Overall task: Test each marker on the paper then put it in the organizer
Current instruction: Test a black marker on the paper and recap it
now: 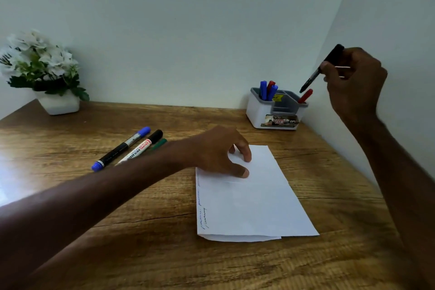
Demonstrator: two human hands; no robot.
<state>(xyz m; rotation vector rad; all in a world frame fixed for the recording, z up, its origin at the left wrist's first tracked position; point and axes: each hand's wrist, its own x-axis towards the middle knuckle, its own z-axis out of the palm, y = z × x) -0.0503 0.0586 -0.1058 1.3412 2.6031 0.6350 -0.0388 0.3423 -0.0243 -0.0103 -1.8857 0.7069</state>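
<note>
My right hand (355, 82) holds a black marker (316, 73) in the air, tilted tip-down just above the right end of the white and grey organizer (261, 113). The organizer holds two blue markers (267, 92) and a red one in its left compartment, plus a red marker (305, 96) at its right. My left hand (221, 150) rests with fingertips on the top of the folded white paper (254, 200), which has scribbles along its left edge. Three markers lie left of the paper: a blue one (122, 148), a white-and-black one (143, 146) and a green one (159, 143), partly hidden by my arm.
A white pot of white flowers (44, 70) stands at the back left of the wooden desk (141, 231). Walls close the desk off behind and on the right, right next to the organizer.
</note>
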